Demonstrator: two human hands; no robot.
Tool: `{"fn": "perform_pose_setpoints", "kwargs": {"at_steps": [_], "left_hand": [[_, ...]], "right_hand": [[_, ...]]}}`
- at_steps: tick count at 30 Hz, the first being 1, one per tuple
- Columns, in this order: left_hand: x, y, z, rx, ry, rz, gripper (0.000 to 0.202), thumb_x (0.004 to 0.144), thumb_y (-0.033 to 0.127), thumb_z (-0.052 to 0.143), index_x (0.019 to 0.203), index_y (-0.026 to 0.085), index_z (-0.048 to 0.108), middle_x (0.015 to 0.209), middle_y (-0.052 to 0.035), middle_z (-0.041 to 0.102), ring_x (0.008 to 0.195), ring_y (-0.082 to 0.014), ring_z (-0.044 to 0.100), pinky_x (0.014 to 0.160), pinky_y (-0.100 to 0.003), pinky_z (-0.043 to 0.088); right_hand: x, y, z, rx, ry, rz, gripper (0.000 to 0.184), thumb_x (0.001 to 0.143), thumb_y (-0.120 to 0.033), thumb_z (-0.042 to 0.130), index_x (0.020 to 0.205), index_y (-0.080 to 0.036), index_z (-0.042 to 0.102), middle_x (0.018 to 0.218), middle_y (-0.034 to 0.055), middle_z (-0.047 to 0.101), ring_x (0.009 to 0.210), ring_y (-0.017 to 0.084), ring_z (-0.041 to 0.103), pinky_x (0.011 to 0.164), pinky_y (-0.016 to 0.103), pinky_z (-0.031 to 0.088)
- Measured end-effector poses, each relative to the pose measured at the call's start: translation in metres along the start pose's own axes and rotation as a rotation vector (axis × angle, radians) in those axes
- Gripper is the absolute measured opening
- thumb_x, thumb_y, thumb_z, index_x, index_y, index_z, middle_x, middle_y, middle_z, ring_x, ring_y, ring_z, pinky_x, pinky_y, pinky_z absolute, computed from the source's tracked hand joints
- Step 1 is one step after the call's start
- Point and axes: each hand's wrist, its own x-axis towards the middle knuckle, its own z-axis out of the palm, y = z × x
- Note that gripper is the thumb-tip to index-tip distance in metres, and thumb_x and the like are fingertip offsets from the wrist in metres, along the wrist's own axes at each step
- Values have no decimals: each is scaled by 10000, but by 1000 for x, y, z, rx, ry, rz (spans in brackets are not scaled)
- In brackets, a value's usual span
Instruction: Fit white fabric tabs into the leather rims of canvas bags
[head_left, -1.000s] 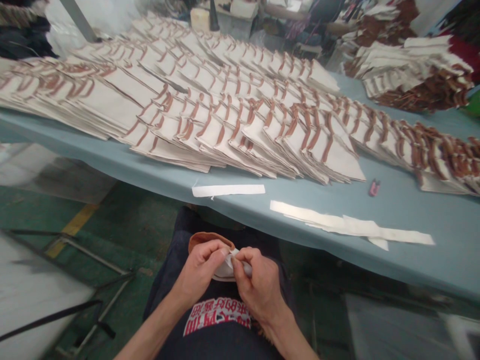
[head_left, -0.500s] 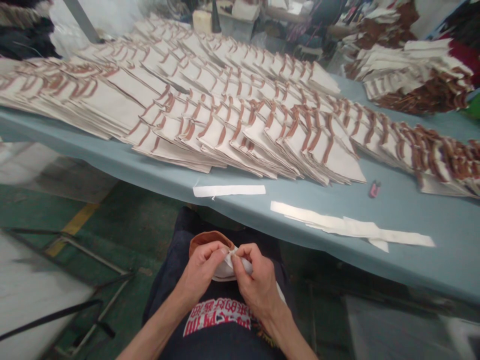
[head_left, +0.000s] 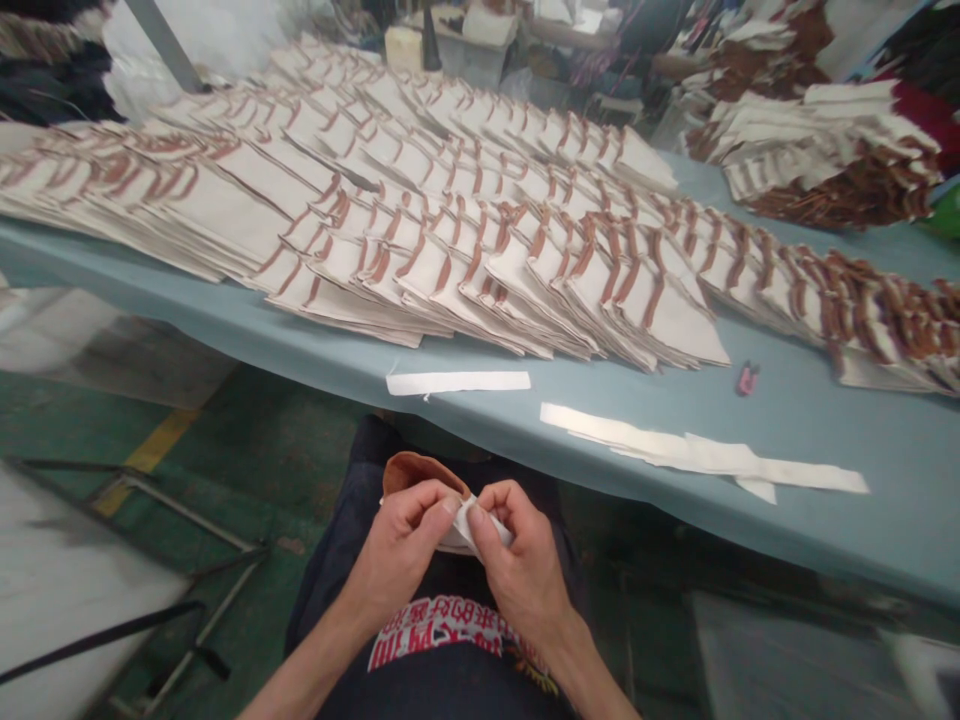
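Observation:
Over my lap, both hands pinch a white and brown fabric piece point(head_left: 420, 470), whose brown edge curves up in a loop on the left. My left hand point(head_left: 412, 525) is closed on it, thumb against the forefinger. Close beside it, my right hand point(head_left: 517, 540) grips the white part between thumb and curled fingers. The fingertips nearly meet, and they hide the exact spot being held. On the table edge in front lies a single white strip point(head_left: 459, 382). More white strips point(head_left: 705, 455) lie overlapped to its right.
Long rows of stacked white fabric pieces with brown edges point(head_left: 450, 260) cover much of the blue-green table point(head_left: 315, 345). Small pink thread snips point(head_left: 747, 378) lie at the right. A heap of white and brown cloth point(head_left: 825, 150) stands behind. A metal frame point(head_left: 187, 510) is on the floor at left.
My fingers have shifted slightly on the fabric piece. Its brown edge stands a little higher, and the white part by my right thumb has changed its fold.

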Motion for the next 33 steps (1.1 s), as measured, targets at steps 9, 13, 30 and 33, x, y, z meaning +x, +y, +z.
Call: {"fn": "perform_pose_setpoints", "kwargs": {"at_steps": [9, 13, 30, 33], "left_hand": [[-5, 7, -1, 33, 6, 53, 344, 953, 373, 506, 694, 162, 586, 659, 19, 513, 613, -128, 429, 581, -232, 356], [-3, 4, -4, 6, -37, 8, 361, 955, 402, 529, 698, 155, 594, 662, 14, 518, 625, -133, 430, 587, -236, 352], [6, 11, -17, -40, -149, -26, 519, 1013, 557, 464, 796, 134, 672, 767, -30, 633, 716, -174, 531, 673, -267, 437], [6, 11, -17, -11, -157, -21, 507, 1015, 540, 450, 811, 133, 673, 795, -45, 660, 742, -186, 547, 696, -277, 446]], "right_hand": [[-5, -13, -5, 99, -35, 96, 232, 929, -382, 566, 779, -205, 550, 644, -48, 540, 570, 121, 472, 538, 238, 349], [-4, -14, -5, 104, -46, 107, 238, 928, -399, 565, 789, -206, 550, 645, -49, 537, 576, 124, 471, 547, 241, 355], [6, -15, -11, 83, -81, 76, 213, 917, -392, 581, 820, -203, 580, 673, -25, 614, 582, 140, 560, 545, 237, 400], [7, -16, -11, 55, -73, 75, 215, 917, -394, 581, 819, -202, 585, 661, -27, 612, 568, 137, 556, 538, 236, 390]]}}
